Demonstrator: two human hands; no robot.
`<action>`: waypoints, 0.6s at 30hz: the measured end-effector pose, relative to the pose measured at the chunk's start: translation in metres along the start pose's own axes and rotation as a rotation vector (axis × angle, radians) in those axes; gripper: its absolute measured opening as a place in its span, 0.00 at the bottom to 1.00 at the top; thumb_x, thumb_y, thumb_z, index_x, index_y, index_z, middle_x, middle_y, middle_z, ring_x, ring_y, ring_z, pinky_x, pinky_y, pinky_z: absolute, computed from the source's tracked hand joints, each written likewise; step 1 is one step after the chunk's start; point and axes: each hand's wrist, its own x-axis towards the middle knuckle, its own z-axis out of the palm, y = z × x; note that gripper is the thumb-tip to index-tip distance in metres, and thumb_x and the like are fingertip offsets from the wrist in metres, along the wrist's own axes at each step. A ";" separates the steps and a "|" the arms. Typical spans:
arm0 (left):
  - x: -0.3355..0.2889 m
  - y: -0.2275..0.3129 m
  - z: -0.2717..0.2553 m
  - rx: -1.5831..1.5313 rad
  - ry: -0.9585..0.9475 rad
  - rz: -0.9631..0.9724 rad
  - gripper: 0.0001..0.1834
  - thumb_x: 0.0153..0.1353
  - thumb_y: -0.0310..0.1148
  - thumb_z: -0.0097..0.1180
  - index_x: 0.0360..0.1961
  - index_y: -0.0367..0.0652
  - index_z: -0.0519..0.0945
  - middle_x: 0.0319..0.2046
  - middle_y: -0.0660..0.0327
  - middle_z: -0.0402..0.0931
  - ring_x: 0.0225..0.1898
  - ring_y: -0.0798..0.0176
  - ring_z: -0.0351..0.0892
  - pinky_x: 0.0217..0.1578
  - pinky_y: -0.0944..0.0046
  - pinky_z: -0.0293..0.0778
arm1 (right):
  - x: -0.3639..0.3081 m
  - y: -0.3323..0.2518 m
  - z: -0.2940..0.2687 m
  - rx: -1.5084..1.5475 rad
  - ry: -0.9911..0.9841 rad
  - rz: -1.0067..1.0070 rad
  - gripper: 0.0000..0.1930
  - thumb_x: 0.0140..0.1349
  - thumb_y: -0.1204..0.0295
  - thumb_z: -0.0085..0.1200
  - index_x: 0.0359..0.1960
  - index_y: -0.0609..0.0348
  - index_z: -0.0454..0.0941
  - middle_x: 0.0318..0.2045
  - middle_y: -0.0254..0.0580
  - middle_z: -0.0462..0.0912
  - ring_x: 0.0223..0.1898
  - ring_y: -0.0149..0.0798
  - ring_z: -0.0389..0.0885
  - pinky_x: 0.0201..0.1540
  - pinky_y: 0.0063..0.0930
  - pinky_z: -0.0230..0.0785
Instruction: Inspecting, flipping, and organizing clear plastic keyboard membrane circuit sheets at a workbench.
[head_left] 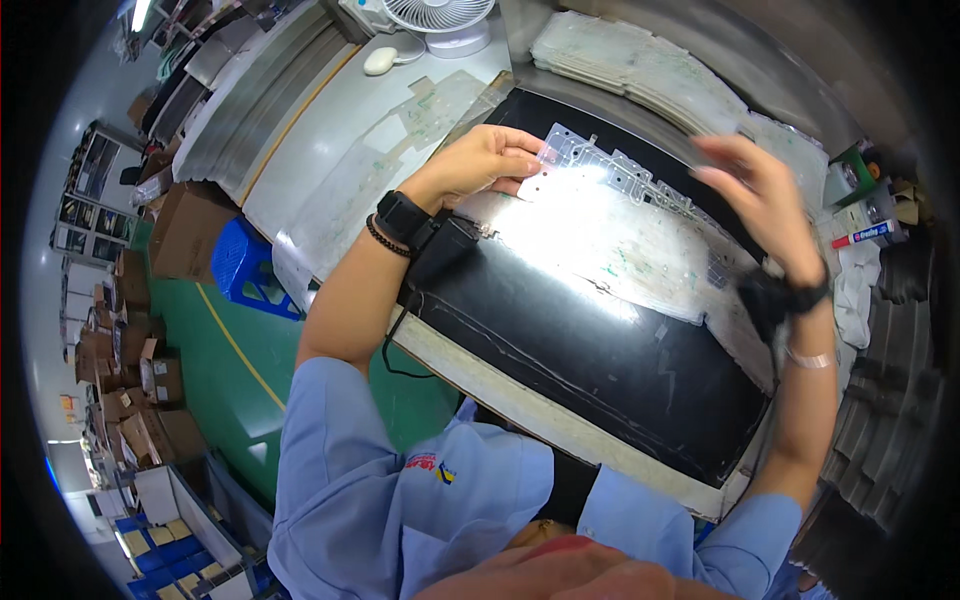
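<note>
Two hands, clear plate [622, 182] over black worktop [545, 325]

Pale stained sheet [640, 262] on worktop; fan [458, 38] at back, green floor [215, 385] and cartons [150, 435] off left. Left hand [490, 160] pinches plate's left end, thumb against fingers. Right hand [760, 195] raised near plate's right end, thumb and fingers apart, looks empty.

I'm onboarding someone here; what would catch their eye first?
Likely the glare-lit pale sheet at mid-picture and, at its far edge, the clear plate held by the left hand. The right hand hangs open near the plate's right end. The white fan at top and blue stool at left stand out.
</note>
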 end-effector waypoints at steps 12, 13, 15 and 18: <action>0.005 -0.001 -0.001 -0.146 -0.098 -0.035 0.14 0.56 0.25 0.50 0.44 0.33 0.71 0.37 0.56 0.76 0.38 0.68 0.77 0.35 0.74 0.75 | 0.086 0.016 0.091 0.189 -0.048 0.094 0.07 0.50 0.75 0.55 0.31 0.64 0.79 0.25 0.44 0.81 0.27 0.33 0.79 0.33 0.21 0.69; 0.005 -0.001 -0.001 -0.147 -0.094 -0.039 0.15 0.56 0.25 0.50 0.45 0.33 0.71 0.36 0.57 0.76 0.36 0.70 0.77 0.34 0.75 0.75 | 0.079 0.000 0.085 0.123 0.036 0.053 0.07 0.49 0.75 0.54 0.30 0.63 0.79 0.25 0.43 0.80 0.28 0.35 0.79 0.34 0.22 0.69; 0.002 -0.004 -0.004 -0.148 -0.075 -0.043 0.15 0.56 0.25 0.50 0.45 0.33 0.70 0.36 0.58 0.76 0.35 0.71 0.76 0.33 0.76 0.75 | 0.052 -0.043 0.092 0.100 0.103 -0.180 0.06 0.47 0.75 0.53 0.28 0.59 0.79 0.27 0.43 0.79 0.31 0.38 0.77 0.36 0.25 0.68; 0.009 -0.008 -0.003 -0.103 -0.073 -0.022 0.16 0.55 0.26 0.51 0.45 0.34 0.71 0.34 0.61 0.76 0.31 0.75 0.74 0.30 0.79 0.73 | -0.023 -0.106 0.105 0.039 -0.531 -0.645 0.04 0.41 0.69 0.52 0.20 0.52 0.78 0.38 0.45 0.75 0.36 0.42 0.72 0.37 0.31 0.66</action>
